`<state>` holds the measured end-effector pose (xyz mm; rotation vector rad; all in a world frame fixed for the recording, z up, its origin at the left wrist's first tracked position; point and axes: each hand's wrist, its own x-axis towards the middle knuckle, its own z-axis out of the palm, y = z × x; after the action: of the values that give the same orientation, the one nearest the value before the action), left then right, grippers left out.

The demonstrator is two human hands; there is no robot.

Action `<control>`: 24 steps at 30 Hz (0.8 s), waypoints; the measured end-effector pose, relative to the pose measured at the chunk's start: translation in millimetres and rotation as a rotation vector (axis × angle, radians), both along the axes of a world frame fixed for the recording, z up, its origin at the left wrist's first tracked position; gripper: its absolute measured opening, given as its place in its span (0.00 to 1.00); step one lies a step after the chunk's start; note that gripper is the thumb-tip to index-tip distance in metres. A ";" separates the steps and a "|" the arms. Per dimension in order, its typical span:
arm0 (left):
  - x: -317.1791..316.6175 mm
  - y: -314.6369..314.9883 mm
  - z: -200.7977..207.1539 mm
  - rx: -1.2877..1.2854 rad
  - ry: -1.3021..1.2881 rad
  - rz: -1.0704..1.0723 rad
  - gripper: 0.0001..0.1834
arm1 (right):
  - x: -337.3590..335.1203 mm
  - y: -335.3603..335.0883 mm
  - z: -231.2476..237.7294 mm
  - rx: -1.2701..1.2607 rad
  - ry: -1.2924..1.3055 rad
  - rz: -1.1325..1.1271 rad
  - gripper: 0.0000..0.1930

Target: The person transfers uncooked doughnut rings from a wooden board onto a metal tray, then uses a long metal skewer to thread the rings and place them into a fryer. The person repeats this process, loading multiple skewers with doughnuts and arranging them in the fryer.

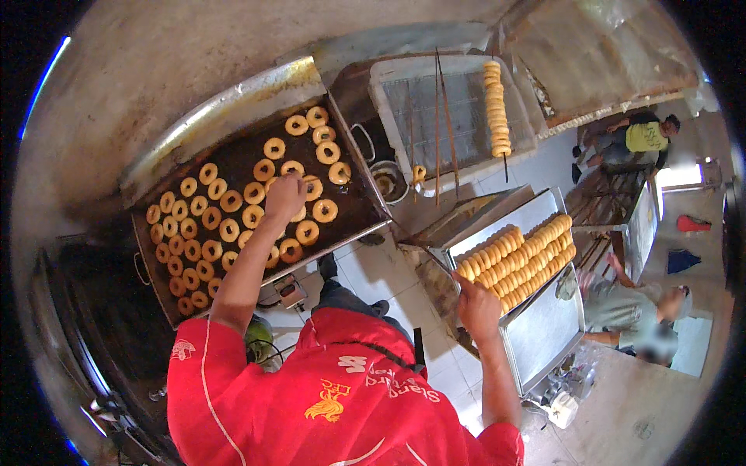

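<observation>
Many ring doughnuts (229,230) float in the dark oil of a wide rectangular fryer (350,206) on my left. My left hand (286,196) is over the fryer's middle, among the doughnuts, its fingers closed downward; whatever they hold is hidden beneath them. To the right, golden doughnuts stand on edge in several packed rows (528,260) on a metal tray (483,242). My right hand (476,307) is at the near left end of these rows, fingers bent together against the end doughnuts. What they grip is too small to make out.
Beyond the fryer, a pale rack (388,78) with a wire mesh bears thin sticks (444,124) and a skewered column of doughnuts (497,109). A metal pot (386,180) stands between. Another metal tray (544,330) is at right. Two people (633,314) are farther right.
</observation>
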<state>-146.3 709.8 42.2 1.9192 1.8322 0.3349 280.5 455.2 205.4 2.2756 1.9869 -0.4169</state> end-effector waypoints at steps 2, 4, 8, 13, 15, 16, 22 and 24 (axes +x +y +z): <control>-6.2 9.5 -14.5 0.086 0.044 0.037 0.11 | -9.6 20.9 3.9 0.002 -0.030 0.068 0.24; -24.1 27.2 -43.1 0.018 -0.014 0.011 0.10 | -14.1 31.7 -2.2 0.050 -0.032 0.135 0.21; -22.4 41.1 -27.0 -0.155 -0.265 -0.085 0.11 | 12.2 -11.0 -58.8 -0.064 0.173 -0.039 0.21; -6.0 18.4 4.5 -0.045 -0.196 -0.165 0.12 | -13.1 -12.7 -74.8 -0.010 0.291 -0.092 0.21; -19.6 32.6 -3.1 0.079 -0.076 -0.092 0.13 | -29.3 4.8 -62.0 -0.002 0.221 -0.038 0.21; -25.9 44.8 -7.4 0.124 -0.032 -0.012 0.13 | -36.7 10.9 -56.3 0.024 0.206 -0.035 0.21; -61.8 100.6 -53.3 -0.052 -0.193 -0.088 0.10 | -36.2 13.4 -117.6 0.023 0.390 -0.109 0.22; -43.4 98.0 -34.0 -0.065 -0.219 -0.190 0.09 | -43.0 7.3 -128.6 -0.010 0.403 -0.208 0.23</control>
<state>-189.7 807.8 8.2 1.9106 1.4916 0.3991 237.5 462.5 76.9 2.5647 1.8939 -0.9707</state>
